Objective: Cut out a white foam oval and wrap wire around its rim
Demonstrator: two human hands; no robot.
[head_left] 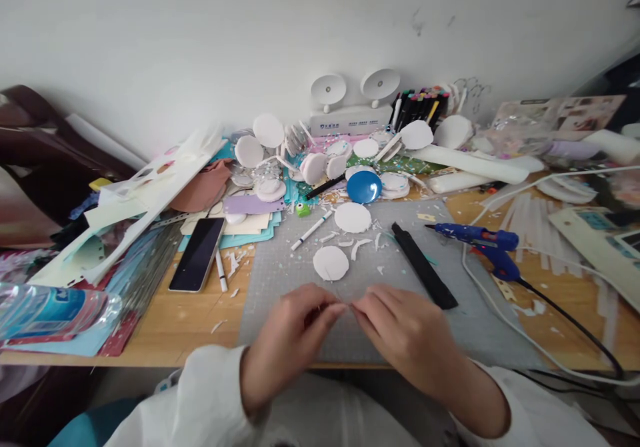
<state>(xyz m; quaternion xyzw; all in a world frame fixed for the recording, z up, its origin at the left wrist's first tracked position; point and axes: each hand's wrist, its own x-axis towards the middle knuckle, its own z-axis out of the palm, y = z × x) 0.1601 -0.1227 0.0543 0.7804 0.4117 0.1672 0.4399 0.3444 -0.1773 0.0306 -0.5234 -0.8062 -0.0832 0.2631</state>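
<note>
My left hand (300, 324) and my right hand (400, 324) meet fingertip to fingertip above the near part of a grey cutting mat (280, 280). Both are closed in a pinch; what sits between the fingers is too small to name, though a thin, faint strand seems to show there. Just beyond the fingertips lies a white foam disc (331, 263), flat on the mat. A second white disc (353, 218) rests farther back, with curved white offcuts (359, 248) beside it. To the right is a long black sleeve-like strip (424, 266).
A blue glue gun (480, 237) lies at the right, its cord trailing off the table. A phone (197, 255), a marker (311, 230) and a water bottle (60, 310) are to the left. Piled white discs and a blue round dish (364, 187) fill the back.
</note>
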